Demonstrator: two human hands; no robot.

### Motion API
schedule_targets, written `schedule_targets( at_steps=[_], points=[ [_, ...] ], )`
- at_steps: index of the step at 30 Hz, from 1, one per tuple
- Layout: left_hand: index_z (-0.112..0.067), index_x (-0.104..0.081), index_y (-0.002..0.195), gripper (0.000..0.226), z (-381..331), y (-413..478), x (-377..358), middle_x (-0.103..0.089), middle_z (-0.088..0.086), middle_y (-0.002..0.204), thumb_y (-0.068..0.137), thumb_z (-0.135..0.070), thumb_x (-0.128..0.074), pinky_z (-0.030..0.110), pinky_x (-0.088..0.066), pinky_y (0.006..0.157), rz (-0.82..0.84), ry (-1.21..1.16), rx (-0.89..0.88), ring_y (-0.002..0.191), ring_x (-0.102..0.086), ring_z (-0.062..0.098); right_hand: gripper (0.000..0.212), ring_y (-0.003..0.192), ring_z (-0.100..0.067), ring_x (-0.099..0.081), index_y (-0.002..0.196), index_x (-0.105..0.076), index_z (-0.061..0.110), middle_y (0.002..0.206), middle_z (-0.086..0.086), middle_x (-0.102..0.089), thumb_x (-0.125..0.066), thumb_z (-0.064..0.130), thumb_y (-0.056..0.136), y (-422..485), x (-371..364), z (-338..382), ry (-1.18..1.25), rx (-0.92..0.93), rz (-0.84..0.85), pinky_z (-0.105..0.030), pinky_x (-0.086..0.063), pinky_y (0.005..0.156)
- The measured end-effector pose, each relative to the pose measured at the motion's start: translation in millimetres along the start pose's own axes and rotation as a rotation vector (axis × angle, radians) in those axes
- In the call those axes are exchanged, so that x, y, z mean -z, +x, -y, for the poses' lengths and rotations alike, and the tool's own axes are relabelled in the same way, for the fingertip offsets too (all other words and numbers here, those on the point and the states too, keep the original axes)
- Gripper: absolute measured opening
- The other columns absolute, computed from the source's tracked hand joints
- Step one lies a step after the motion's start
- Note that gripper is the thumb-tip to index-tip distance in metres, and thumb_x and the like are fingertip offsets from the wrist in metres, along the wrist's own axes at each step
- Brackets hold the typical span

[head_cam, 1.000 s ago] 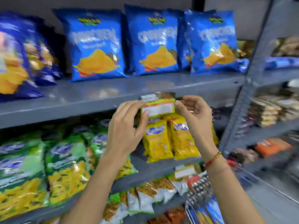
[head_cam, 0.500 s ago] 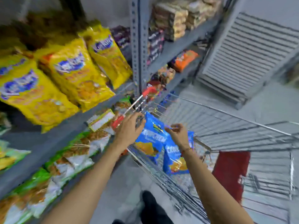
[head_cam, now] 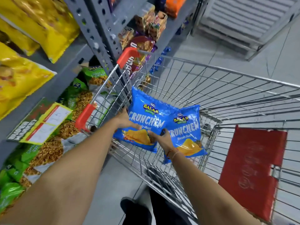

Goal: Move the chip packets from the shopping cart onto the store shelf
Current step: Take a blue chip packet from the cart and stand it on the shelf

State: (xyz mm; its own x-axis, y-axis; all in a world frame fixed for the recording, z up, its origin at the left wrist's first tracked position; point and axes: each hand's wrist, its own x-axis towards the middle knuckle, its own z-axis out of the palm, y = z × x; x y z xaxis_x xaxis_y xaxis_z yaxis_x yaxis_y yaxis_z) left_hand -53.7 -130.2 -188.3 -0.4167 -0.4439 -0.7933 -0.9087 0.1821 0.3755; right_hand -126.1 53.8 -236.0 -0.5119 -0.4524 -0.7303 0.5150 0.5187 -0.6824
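Turned from the shelf, the person now grips a blue chip packet (head_cam: 142,120) in the left hand (head_cam: 125,120) and a second packet (head_cam: 186,132) in the right hand (head_cam: 159,138) inside the cart (head_cam: 227,82), ready to lift.

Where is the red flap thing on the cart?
In the head view, the red flap hangs at the right of the shopping cart, right of the two blue chip packets.

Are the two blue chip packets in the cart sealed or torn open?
Sealed, apparently: both blue packets look puffed, with top seams intact. Bottom edges partly hidden.
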Motion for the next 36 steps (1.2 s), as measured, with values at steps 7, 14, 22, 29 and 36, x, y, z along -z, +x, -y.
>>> schedule_targets(
  at_steps=[7,14,22,29,36],
  points=[
    [-0.009,-0.030,0.136,0.105,12,36,-5,-0.047,0.007,0.137,0.052,-0.029,-0.090,0.042,-0.037,0.105,0.058,-0.001,-0.004,0.124,-0.046,0.025,0.057,0.098,-0.016,-0.068,0.126,-0.054,0.003,0.116,-0.007,-0.068,-0.079,0.005,0.074,34,-13,-6,0.106,0.073,0.026,-0.017,-0.058,0.075],
    [-0.018,-0.049,0.110,0.055,-12,-2,3,-0.057,-0.002,0.108,0.067,-0.012,-0.082,0.030,-0.044,0.083,-0.001,-0.285,-0.130,0.095,-0.055,0.017,0.035,0.085,-0.019,-0.071,0.098,-0.062,0.018,0.099,0.000,-0.072,-0.083,0.010,0.071,8,6,33,0.166,0.133,-0.025,-0.028,-0.060,0.071],
    [-0.022,-0.047,0.114,0.053,-62,-99,33,-0.062,-0.007,0.105,0.071,-0.017,-0.078,0.019,-0.052,0.073,-0.187,-0.574,-0.414,0.091,-0.062,0.010,0.041,0.085,-0.012,-0.074,0.104,-0.071,0.008,0.095,-0.002,-0.077,-0.086,0.013,0.066,-60,48,130,0.136,0.359,-0.031,-0.023,-0.057,0.070],
    [-0.027,-0.044,0.121,0.066,-110,-225,95,-0.058,-0.015,0.111,0.064,-0.041,-0.075,0.014,-0.054,0.071,-0.256,-0.679,-0.781,0.086,-0.064,-0.010,0.026,0.068,0.001,-0.071,0.092,-0.071,0.014,0.082,0.008,-0.074,-0.082,0.006,0.070,-169,60,254,0.113,0.686,0.048,-0.013,-0.053,0.059],
    [-0.032,-0.052,0.107,0.060,-121,-360,171,-0.064,-0.010,0.110,0.053,-0.049,-0.072,0.013,-0.050,0.073,-0.628,-0.683,-1.016,0.091,-0.063,-0.005,0.026,0.083,-0.011,-0.074,0.091,-0.071,0.019,0.090,0.004,-0.076,-0.081,0.008,0.070,-295,25,359,0.119,1.039,0.200,-0.028,-0.061,0.076]
  ],
)
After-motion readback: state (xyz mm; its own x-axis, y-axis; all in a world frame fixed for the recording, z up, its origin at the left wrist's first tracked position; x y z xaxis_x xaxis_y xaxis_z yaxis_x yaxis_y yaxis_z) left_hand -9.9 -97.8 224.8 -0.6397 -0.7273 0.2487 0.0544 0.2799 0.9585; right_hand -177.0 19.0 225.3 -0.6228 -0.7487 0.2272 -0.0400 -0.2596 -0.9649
